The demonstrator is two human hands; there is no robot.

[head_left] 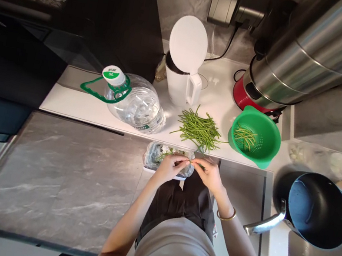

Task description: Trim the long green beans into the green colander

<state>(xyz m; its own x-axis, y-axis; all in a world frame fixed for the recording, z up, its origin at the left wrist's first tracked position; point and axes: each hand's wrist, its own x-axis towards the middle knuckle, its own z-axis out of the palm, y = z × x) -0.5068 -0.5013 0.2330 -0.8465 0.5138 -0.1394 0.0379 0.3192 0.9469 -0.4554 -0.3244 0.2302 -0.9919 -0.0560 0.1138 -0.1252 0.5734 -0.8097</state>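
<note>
The grey floor [67, 171] spreads below and to the left of the hands; the white counter [76, 104] runs across just ahead of them; a tall steel appliance with a red base [301, 67] leans through the view, far ahead and to the right of the hands; the dark pot [318, 211] is well off to the right of the right hand, its metal handle pointing back toward that arm; a clear water bottle [140, 103] with a green carrying handle stands ahead and to the left of the left hand; the white kettle [178, 85], its lid raised, stands ahead of both hands, beyond the pile of green stems [199, 128], which lies on the counter directly in front of the fingers; the green colander [268, 140], with some stems inside, stands ahead and to the right of the right hand; a clear-lined bin [149, 155] holding white and green scraps is against the counter front, partly beneath the left hand; the left hand [170, 167] and right hand [207, 174] meet at the fingertips, both pinching a thin stem [189, 162], mostly hidden by the fingers; a gold-coloured bracelet [226, 216] circles the right wrist.
</note>
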